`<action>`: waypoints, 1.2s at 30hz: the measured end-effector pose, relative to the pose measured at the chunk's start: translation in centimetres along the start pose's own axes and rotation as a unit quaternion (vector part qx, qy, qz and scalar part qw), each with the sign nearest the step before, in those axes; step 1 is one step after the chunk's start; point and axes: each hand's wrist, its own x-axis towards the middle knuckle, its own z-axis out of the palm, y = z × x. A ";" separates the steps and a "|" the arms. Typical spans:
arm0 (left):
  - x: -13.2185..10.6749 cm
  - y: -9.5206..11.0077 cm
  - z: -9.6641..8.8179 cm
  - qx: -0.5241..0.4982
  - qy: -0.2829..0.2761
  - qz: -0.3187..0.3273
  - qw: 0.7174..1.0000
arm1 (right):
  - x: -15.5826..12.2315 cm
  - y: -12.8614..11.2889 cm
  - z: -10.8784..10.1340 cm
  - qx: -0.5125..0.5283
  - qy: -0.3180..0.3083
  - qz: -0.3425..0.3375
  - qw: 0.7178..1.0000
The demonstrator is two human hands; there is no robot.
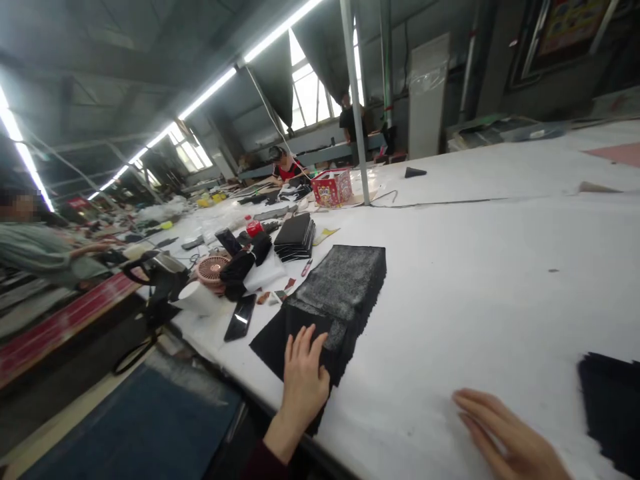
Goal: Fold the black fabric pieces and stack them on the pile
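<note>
My left hand lies flat, fingers stretched out, on a black fabric piece at the near edge of the white table. That piece sits against a thick stack of dark grey-black fabric pieces. My right hand rests open on the bare white table surface at the lower right, fingers straight and pointing left, holding nothing. Another pile of black fabric lies just right of it at the frame edge.
Further along the table lie a stack of black pieces, a small pink fan, a phone, a red-capped bottle and a red box. A metal pole rises from the table. Other people work at the left and far back.
</note>
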 end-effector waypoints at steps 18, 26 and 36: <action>-0.9 -9.9 1.3 -0.275 0.107 -0.259 0.920 | 5.5 -13.9 20.2 -0.171 -0.177 -0.196 0.949; -3.5 -14.4 -0.9 -0.387 0.253 -0.446 0.766 | 5.3 -14.2 20.1 -0.151 -0.190 -0.177 0.954; -0.6 -4.7 -3.1 -0.152 -0.045 -0.011 0.987 | 4.4 -11.7 18.0 0.014 -0.135 -0.106 0.985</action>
